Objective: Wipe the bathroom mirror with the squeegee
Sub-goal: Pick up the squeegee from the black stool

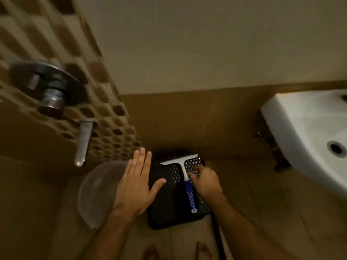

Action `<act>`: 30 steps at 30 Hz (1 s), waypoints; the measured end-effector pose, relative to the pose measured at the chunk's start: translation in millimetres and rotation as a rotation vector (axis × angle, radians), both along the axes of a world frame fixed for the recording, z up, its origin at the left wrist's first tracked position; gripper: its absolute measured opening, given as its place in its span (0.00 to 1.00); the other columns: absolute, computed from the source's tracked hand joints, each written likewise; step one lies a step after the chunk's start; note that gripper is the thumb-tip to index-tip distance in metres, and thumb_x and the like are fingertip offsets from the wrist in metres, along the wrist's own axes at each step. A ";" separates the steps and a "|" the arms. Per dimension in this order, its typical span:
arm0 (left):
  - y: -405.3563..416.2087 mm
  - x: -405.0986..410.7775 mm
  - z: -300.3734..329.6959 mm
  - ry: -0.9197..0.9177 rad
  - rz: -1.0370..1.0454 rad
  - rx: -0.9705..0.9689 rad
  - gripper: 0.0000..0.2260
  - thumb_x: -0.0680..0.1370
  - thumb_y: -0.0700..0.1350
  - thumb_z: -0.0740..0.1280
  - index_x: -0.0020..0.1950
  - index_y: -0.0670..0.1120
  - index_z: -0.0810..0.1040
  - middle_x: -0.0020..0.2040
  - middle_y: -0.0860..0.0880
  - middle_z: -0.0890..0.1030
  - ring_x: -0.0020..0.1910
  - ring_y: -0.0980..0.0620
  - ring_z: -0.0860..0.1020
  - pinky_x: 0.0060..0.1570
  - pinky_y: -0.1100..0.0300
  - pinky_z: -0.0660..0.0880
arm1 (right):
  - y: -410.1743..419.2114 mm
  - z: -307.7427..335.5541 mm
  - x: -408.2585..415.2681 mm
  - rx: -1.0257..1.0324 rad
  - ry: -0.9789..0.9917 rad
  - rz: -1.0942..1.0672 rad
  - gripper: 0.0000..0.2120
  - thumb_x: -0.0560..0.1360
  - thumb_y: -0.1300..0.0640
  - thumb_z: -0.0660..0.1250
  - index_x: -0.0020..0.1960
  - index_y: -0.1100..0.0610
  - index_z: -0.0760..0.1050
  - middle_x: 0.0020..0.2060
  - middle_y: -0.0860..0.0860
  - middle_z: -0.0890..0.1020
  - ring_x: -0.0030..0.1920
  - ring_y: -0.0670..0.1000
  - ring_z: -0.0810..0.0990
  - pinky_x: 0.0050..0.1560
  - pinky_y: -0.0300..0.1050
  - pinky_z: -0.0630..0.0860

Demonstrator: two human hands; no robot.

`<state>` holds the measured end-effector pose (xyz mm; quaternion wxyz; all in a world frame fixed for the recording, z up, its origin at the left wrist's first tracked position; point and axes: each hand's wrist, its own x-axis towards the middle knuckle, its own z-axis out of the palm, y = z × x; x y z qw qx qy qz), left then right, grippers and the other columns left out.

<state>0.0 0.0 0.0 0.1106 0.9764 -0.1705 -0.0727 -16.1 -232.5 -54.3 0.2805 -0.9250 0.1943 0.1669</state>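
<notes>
A squeegee (183, 167) with a white T-shaped head and a blue-and-white handle lies on a black perforated stool (169, 201) on the floor by the wall. My right hand (205, 182) rests against the handle's upper part, fingers curled at its right side; whether they grip it is unclear. My left hand (137, 182) hovers flat over the stool's left edge, fingers spread and holding nothing. No mirror is in view.
A clear plastic bucket (97, 192) stands left of the stool under a chrome tap (83, 141) and mixer knob (52, 91) on the mosaic tile wall. A white washbasin (304, 132) juts out at right. A dark pole (218, 239) leans by the stool. My bare feet (176, 252) show below.
</notes>
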 end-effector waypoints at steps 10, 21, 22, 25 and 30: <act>-18.9 -10.3 -101.4 0.077 -0.039 0.012 0.41 0.75 0.71 0.38 0.79 0.45 0.45 0.79 0.47 0.42 0.77 0.51 0.38 0.76 0.54 0.42 | 21.1 -133.1 -20.6 0.152 0.218 -0.250 0.23 0.73 0.43 0.71 0.60 0.58 0.78 0.53 0.58 0.84 0.53 0.59 0.82 0.51 0.47 0.76; -10.2 -1.4 -72.6 0.031 -0.075 0.110 0.39 0.75 0.70 0.42 0.78 0.45 0.46 0.79 0.45 0.45 0.77 0.48 0.40 0.76 0.49 0.46 | 24.4 -80.9 -30.0 0.226 0.027 -0.408 0.15 0.80 0.44 0.58 0.55 0.56 0.66 0.48 0.60 0.81 0.46 0.61 0.81 0.46 0.54 0.79; -10.8 2.3 -62.9 0.017 -0.074 0.116 0.39 0.76 0.70 0.42 0.78 0.45 0.46 0.79 0.45 0.46 0.77 0.48 0.40 0.76 0.49 0.46 | 22.2 -66.9 -28.9 0.230 0.006 -0.411 0.15 0.80 0.44 0.58 0.55 0.56 0.66 0.47 0.59 0.81 0.44 0.60 0.81 0.45 0.54 0.79; -18.4 10.1 -17.8 -0.037 -0.067 0.092 0.40 0.75 0.70 0.42 0.78 0.43 0.48 0.79 0.43 0.48 0.77 0.48 0.43 0.76 0.49 0.48 | 14.1 -13.6 -28.4 0.213 -0.080 -0.406 0.16 0.80 0.43 0.57 0.56 0.56 0.67 0.45 0.56 0.80 0.42 0.57 0.80 0.43 0.54 0.79; -32.1 16.5 68.4 -0.157 -0.113 0.050 0.40 0.76 0.69 0.44 0.78 0.41 0.50 0.78 0.42 0.50 0.77 0.47 0.45 0.76 0.48 0.50 | 7.1 82.2 -37.7 0.234 -0.224 -0.425 0.15 0.80 0.41 0.57 0.55 0.53 0.67 0.43 0.52 0.80 0.39 0.52 0.82 0.40 0.55 0.82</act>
